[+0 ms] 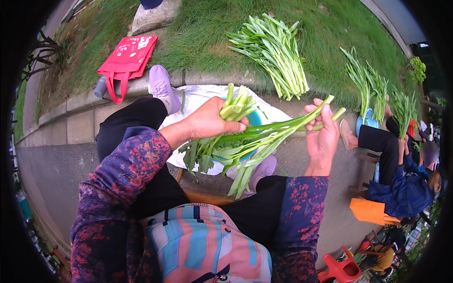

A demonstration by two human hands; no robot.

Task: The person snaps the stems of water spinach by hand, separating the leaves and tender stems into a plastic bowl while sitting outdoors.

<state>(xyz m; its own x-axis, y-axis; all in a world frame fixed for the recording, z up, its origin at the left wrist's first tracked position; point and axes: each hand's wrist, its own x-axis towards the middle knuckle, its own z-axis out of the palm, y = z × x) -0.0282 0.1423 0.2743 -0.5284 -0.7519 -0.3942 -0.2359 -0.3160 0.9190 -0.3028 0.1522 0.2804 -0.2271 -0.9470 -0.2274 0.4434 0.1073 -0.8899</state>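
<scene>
My left hand (205, 118) is closed round a bunch of leafy green vegetable stalks (237, 105), their thick pale ends upward and the leaves hanging below. A few longer stalks (278, 132) are pinched in my right hand (323, 137), cut ends to the upper right, leaves trailing down toward the left bunch. Beneath both hands sits a blue basin (255, 118), mostly hidden by the greens, on a white sheet (200, 94) spread between my feet.
On the grass beyond the curb lies a large pile of green stalks (278, 54). A red bag (127, 59) and a dark bottle (100, 87) are at the left. To the right, a seated person (401, 188) handles similar greens beside a light-blue basin (367, 120); a red stool (340, 268) stands lower right.
</scene>
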